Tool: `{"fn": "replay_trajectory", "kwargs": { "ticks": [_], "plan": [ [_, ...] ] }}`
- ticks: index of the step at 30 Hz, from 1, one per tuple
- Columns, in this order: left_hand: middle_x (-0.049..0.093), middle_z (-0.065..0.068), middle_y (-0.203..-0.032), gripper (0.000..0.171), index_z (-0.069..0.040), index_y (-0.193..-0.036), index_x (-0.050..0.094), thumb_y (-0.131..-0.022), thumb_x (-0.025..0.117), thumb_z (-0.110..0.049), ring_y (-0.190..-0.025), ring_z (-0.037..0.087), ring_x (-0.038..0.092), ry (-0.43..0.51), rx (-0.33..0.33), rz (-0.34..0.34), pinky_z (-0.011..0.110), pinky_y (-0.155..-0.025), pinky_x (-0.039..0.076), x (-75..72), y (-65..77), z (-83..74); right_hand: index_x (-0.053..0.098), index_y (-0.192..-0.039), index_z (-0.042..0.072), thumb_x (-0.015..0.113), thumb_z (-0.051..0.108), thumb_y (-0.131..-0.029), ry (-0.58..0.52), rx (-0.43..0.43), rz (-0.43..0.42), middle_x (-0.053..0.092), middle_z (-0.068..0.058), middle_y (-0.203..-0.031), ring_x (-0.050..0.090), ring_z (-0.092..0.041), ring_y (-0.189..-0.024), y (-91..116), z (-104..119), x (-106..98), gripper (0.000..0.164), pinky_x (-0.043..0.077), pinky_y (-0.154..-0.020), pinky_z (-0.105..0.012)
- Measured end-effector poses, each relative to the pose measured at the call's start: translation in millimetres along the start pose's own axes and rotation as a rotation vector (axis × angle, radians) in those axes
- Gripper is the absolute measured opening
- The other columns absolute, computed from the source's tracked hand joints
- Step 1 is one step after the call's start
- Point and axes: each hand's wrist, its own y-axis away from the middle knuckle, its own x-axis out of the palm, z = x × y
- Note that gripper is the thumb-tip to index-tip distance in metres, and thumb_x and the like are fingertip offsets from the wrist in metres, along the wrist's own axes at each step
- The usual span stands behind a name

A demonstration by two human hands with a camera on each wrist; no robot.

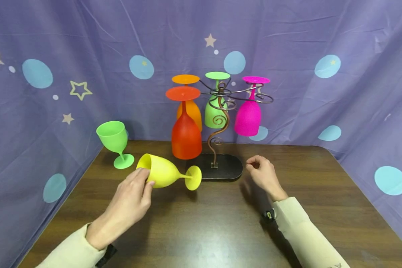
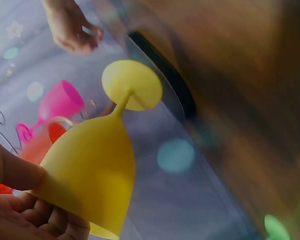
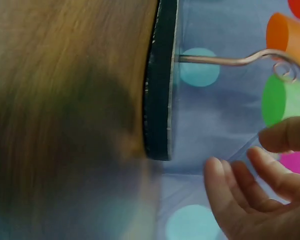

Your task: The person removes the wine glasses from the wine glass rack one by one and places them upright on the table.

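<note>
My left hand pinches a yellow goblet by its rim, thumb on one side and fingers on the other. The goblet lies sideways in the air, its round foot pointing right toward the rack. In the left wrist view the yellow goblet fills the middle. My right hand hovers right of the rack's black base, fingers loosely bent and holding nothing. On the metal rack, red, orange, green and magenta goblets hang upside down.
A green goblet stands upright at the back left of the brown wooden table. Behind the table hangs a purple curtain with stars and blue dots. The rack's curled arms stick out to the right.
</note>
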Motion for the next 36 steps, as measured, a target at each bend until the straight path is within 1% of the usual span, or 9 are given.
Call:
{"fn": "replay_trajectory", "kwargs": {
  "ticks": [3, 6, 9, 14, 18, 22, 26, 31, 36],
  "plan": [
    [0.056, 0.012, -0.083, 0.014, 0.003, -0.088, 0.054, -0.079, 0.064, 0.006, -0.076, 0.028, 0.055, -0.057, 0.012, 0.008, 0.045, -0.065, 0.048, -7.8, -7.8, 12.7, 0.065, -0.100, -0.003, 0.062, 0.007, -0.086, -0.079, 0.085, 0.079, 0.067, -0.013, -0.090, 0.065, -0.027, -0.079, -6.4, -8.7, 9.3, 0.017, 0.052, -0.069, -0.030],
    [0.057, 0.016, -0.084, 0.014, 0.007, -0.090, 0.054, -0.079, 0.063, 0.006, -0.077, 0.033, 0.056, -0.106, 0.020, 0.025, 0.047, -0.068, 0.048, -14.1, -17.5, 22.8, 0.061, -0.103, -0.007, 0.063, 0.005, -0.087, -0.191, 0.177, 0.113, 0.066, -0.015, -0.090, 0.067, -0.030, -0.076, -11.2, -15.2, 17.3, 0.020, 0.056, -0.066, -0.032],
    [0.057, 0.018, -0.081, 0.014, 0.009, -0.090, 0.054, -0.079, 0.062, 0.005, -0.075, 0.036, 0.055, -0.151, 0.023, 0.041, 0.049, -0.068, 0.047, -17.7, -27.4, 30.8, 0.060, -0.105, -0.008, 0.065, 0.005, -0.087, -0.258, 0.254, 0.096, 0.064, -0.014, -0.088, 0.067, -0.026, -0.073, -15.3, -19.7, 23.1, 0.023, 0.057, -0.067, -0.034],
    [0.051, 0.014, -0.072, 0.009, 0.006, -0.083, 0.054, -0.078, 0.061, 0.005, -0.068, 0.036, 0.052, -0.206, 0.000, 0.080, 0.049, -0.063, 0.043, -16.7, -45.7, 42.8, 0.059, -0.110, -0.011, 0.066, 0.004, -0.086, -0.333, 0.335, 0.064, 0.061, -0.012, -0.089, 0.066, -0.020, -0.068, -19.8, -24.3, 29.8, 0.029, 0.057, -0.065, -0.032],
    [0.051, 0.014, -0.069, 0.008, 0.005, -0.078, 0.054, -0.076, 0.062, 0.005, -0.064, 0.036, 0.050, -0.248, 0.026, 0.086, 0.047, -0.058, 0.041, -11.7, -60.5, 54.8, 0.057, -0.114, -0.012, 0.066, 0.004, -0.087, -0.389, 0.403, 0.081, 0.060, -0.014, -0.095, 0.064, -0.018, -0.070, -19.8, -28.0, 35.5, 0.033, 0.057, -0.067, -0.028],
    [0.052, 0.016, -0.068, 0.013, 0.003, -0.075, 0.052, -0.069, 0.064, 0.005, -0.063, 0.038, 0.051, -0.296, 0.044, 0.097, 0.049, -0.057, 0.041, -9.1, -75.2, 69.9, 0.056, -0.118, -0.009, 0.066, 0.011, -0.088, -0.350, 0.430, 0.119, 0.058, -0.016, -0.105, 0.062, -0.017, -0.073, -19.7, -30.6, 40.8, 0.038, 0.055, -0.065, -0.025],
    [0.055, 0.019, -0.071, 0.015, 0.003, -0.074, 0.053, -0.065, 0.065, 0.005, -0.068, 0.042, 0.054, -0.330, -0.002, 0.132, 0.054, -0.059, 0.042, -9.1, -91.9, 87.3, 0.054, -0.122, -0.008, 0.066, 0.011, -0.087, -0.281, 0.417, 0.152, 0.059, -0.019, -0.112, 0.061, -0.019, -0.077, -19.5, -29.1, 42.7, 0.042, 0.052, -0.066, -0.025],
    [0.057, 0.020, -0.072, 0.009, 0.002, -0.073, 0.056, -0.067, 0.063, 0.004, -0.070, 0.045, 0.056, -0.345, -0.042, 0.143, 0.057, -0.058, 0.042, -5.2, -105.7, 104.9, 0.054, -0.121, -0.010, 0.065, 0.006, -0.085, -0.207, 0.381, 0.155, 0.059, -0.019, -0.106, 0.060, -0.017, -0.075, -18.3, -25.6, 44.0, 0.042, 0.049, -0.064, -0.023],
    [0.059, 0.021, -0.076, 0.010, 0.003, -0.077, 0.058, -0.069, 0.063, 0.002, -0.076, 0.045, 0.057, -0.379, -0.062, 0.182, 0.057, -0.061, 0.044, 4.3, -114.3, 114.5, 0.054, -0.121, -0.011, 0.066, 0.004, -0.084, -0.152, 0.357, 0.140, 0.058, -0.017, -0.101, 0.060, -0.017, -0.075, -18.8, -23.4, 45.2, 0.041, 0.048, -0.063, -0.022]
  ]
}}
